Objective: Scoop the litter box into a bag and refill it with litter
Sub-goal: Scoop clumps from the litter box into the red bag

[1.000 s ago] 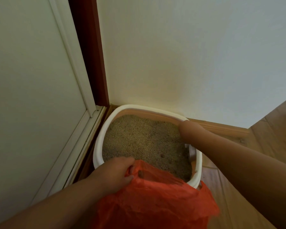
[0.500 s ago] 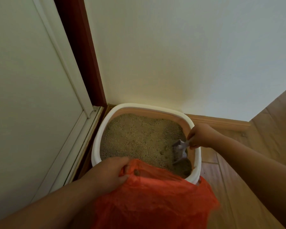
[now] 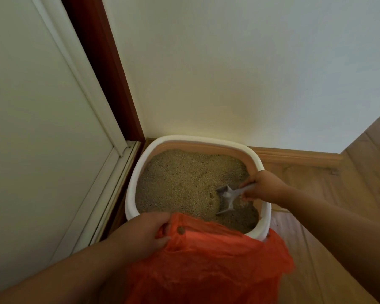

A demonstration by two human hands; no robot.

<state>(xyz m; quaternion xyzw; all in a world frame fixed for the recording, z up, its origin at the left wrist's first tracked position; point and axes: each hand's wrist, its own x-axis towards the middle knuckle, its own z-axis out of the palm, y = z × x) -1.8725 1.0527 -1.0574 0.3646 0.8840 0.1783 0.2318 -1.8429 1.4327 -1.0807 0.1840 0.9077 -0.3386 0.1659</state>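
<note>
**Scoop in the litter, bag held at the box's near edge**

The litter box [image 3: 131, 187], white-rimmed with a peach inner wall, sat on the floor [image 3: 316, 185] in the corner, its far side against the wall [image 3: 228, 73] and its left side by the door frame [image 3: 110, 73]. It held a deep bed of tan litter [image 3: 180, 181] that reached well up the walls. The surface was uneven, with a couple of small pits near the middle and a darker, lower patch at the near right corner.

The right hand [image 3: 264, 186] reached in over the box's right rim. Its fingers were curled round the handle of a grey scoop [image 3: 227, 197], gripping it. The scoop's slotted head pointed down and toward the near side, with its edge in the litter at the right of the box. Whether it carried anything could not be told.

The left hand [image 3: 140, 232] pinched the rim of an orange bag [image 3: 206, 264], fingers curled over the bunched plastic and thumb beneath. The bag hung in front of the box's near edge, covering part of that rim. A small brown clump [image 3: 180, 230] lay on the plastic just beside the fingers; the bag's inside was hidden by its folds.
</note>
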